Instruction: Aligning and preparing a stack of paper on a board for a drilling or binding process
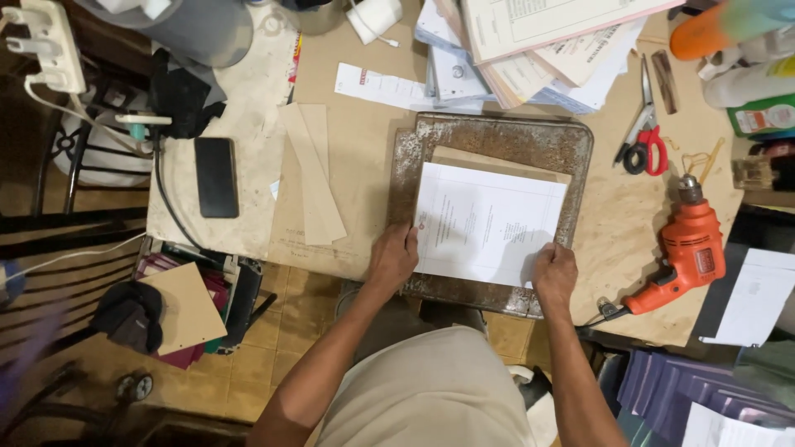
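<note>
1. The left hand presses flat on the near left corner of the white paper stack.
2. The right hand presses its near right corner, fingers curled on the edge.
3. The stack lies on brown cardboard on a rusty metal plate.
4. The edges look lined up; the orange drill and scissors lie untouched nearby.

White sheets hide most of the brown board; their print is unreadable.
</note>
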